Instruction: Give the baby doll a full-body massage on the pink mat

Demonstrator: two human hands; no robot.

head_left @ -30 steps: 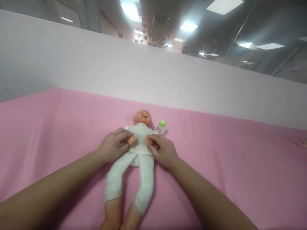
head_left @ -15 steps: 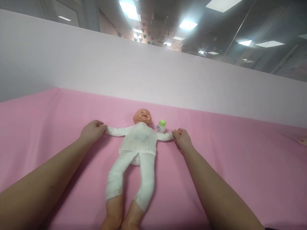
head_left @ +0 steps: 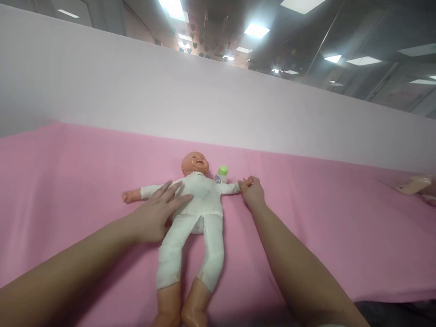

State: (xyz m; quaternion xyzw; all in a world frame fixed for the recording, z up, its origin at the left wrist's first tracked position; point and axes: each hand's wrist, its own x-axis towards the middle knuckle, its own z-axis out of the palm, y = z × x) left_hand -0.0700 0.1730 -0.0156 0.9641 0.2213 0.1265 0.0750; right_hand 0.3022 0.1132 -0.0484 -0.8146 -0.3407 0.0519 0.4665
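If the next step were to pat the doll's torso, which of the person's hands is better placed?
Probably the left. The left hand is spread open at the doll's torso, gripping nothing, while the right hand is off to the side, closed on the doll's hand.

No text is being read with certainty. The small bottle (head_left: 221,176) with the green cap (head_left: 223,170), standing just beside the outstretched arm of the doll (head_left: 202,195), is carrying a label (head_left: 218,180) on its clear body. Dark print is showing there, but its letters are staying too small and blurred to make out. Small dark marks are also showing on the pale object (head_left: 413,185) at the right edge; whether they are forming print, one cannot tell.
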